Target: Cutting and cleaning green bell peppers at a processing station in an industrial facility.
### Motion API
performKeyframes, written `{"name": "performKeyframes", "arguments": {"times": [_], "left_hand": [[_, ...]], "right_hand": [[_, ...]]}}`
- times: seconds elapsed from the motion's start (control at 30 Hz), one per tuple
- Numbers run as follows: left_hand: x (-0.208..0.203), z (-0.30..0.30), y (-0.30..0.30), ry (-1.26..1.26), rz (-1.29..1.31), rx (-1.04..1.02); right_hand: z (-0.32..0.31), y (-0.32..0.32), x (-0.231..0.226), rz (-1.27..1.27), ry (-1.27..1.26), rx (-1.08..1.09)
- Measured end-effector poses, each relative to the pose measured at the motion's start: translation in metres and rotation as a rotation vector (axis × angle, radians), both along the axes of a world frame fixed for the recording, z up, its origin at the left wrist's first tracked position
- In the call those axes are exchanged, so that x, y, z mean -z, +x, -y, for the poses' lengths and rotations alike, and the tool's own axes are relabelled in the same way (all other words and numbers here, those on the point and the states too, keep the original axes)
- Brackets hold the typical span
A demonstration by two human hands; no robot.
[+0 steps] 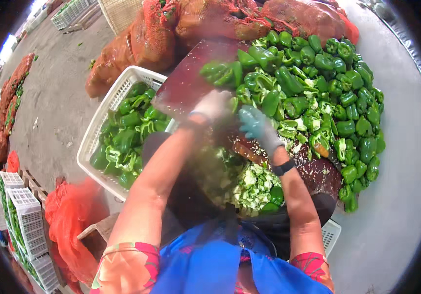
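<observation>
L hand [213, 106], white-gloved, nr centre, blurred; fingers bent, can't tell if it grips anything. Small bright-green bell pepper piece [234, 104] just beside its fingertips, btwn the hands. R hand [255, 123], teal-and-grey glove, black band at wrist; fingers curled, grip contents can't be made out.

Surroundings: big pile of glossy green bell peppers [347, 100] crowds R side, cut ones nearest R hand. Flat dark-red board [186, 73] ahead & L, partly under the peppers. Far side blocked by bulging orange-red mesh sacks [152, 41]. White slatted plastic crate [84, 157] w/ green peppers, L of L forearm. Below R hand: heap of pale green-white pepper scraps [254, 186], nr lap. Crumpled red netting [71, 215] lower L, on/by wood.
</observation>
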State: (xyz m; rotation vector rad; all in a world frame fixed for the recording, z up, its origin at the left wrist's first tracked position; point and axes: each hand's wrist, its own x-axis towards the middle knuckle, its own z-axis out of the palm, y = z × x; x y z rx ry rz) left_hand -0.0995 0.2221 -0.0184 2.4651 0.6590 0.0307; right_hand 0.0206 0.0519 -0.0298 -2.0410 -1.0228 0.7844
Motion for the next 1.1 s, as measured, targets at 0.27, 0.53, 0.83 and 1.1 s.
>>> {"name": "performKeyframes", "arguments": {"times": [0.27, 0.53, 0.83, 1.1], "left_hand": [[0.000, 0.023, -0.020, 0.170, 0.086, -0.200], [-0.010, 0.051, -0.019, 0.086, 0.101, 0.003], [0.015, 0.048, -0.014, -0.237, 0.244, 0.128], [-0.010, 0.043, -0.035, -0.554, 0.301, -0.264]], "right_hand": [[-0.024, -0.034, -0.015, 0.413, -0.112, 0.004], [0.007, -0.019, 0.015, -0.429, 0.358, 0.132], [0.041, 0.021, 0.039, -0.250, 0.198, -0.131], [0.057, 0.011, 0.029, -0.753, 0.300, 0.077]]}}
